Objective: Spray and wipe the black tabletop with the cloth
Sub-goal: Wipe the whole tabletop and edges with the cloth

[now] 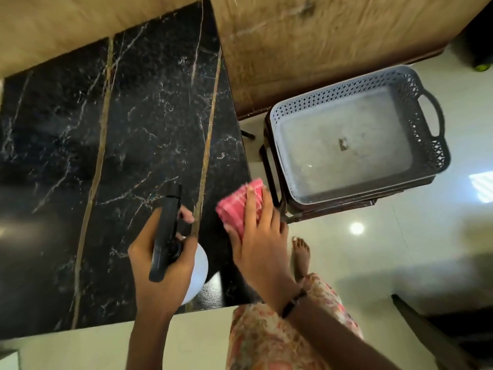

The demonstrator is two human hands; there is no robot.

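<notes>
The black marble tabletop (112, 156), veined in white with gold stripes, fills the left half of the head view. My left hand (157, 265) grips a spray bottle (198, 268) with a white body and a black trigger head, held over the table's near right part with the nozzle pointing away from me. My right hand (262, 236) holds a folded pink cloth (238, 206) at the table's right edge, fingers spread over the top of it.
A grey perforated plastic basket (416, 94) sits on a dark stool right of the table. A wooden wall panel runs along the back. Glossy pale floor tiles lie to the right and near side, with my bare foot (301, 255) beside the table.
</notes>
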